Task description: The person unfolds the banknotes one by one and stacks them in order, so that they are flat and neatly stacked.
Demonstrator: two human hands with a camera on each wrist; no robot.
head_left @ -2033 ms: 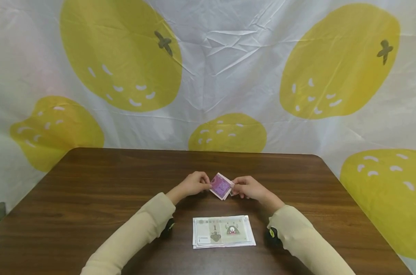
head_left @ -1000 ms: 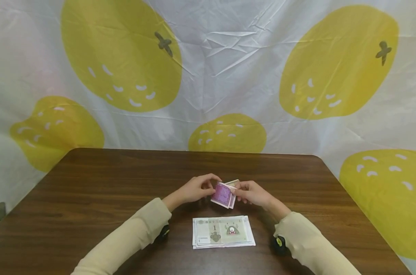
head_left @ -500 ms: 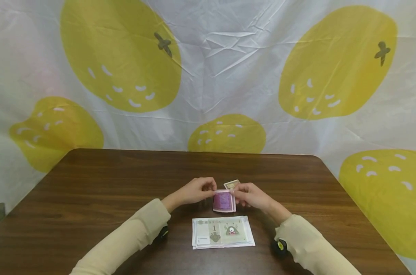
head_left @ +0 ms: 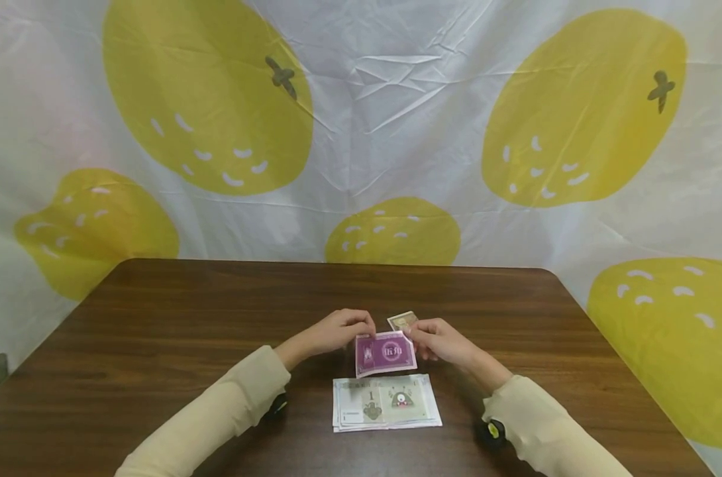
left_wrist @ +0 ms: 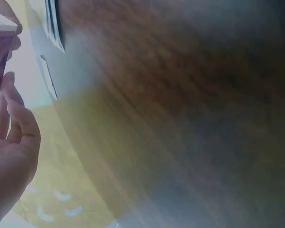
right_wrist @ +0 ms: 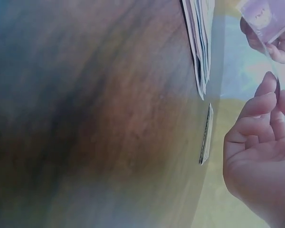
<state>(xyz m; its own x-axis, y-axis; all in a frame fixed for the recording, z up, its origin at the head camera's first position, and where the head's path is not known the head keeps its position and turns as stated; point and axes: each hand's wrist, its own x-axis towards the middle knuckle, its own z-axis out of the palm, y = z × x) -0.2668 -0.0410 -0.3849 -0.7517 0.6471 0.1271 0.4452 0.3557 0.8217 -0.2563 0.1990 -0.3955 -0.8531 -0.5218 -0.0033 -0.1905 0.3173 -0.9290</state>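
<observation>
A purple banknote (head_left: 386,353) is spread out between my two hands, its printed face toward the head camera. My left hand (head_left: 336,331) pinches it at the upper left edge. At its upper right corner, the thumb and fingers of my right hand (head_left: 444,341) grip it. In the right wrist view this banknote (right_wrist: 270,21) appears raised off the table. A small brownish note (head_left: 401,320) lies on the table just behind my right hand, partly covered by it in the head view. Closer to me rests a pile of banknotes (head_left: 385,403), a pale green one on top.
The brown wooden table (head_left: 218,305) has rounded far corners. A white curtain (head_left: 397,132) with yellow lemon prints hangs behind its far edge. Dark bands sit under both cream sleeves (head_left: 206,414) at the wrists.
The purple banknote, folded small at first, has been turned and unfolded to a wider sheet. Both hands have shifted slightly toward me. The small brownish note has come into view.
</observation>
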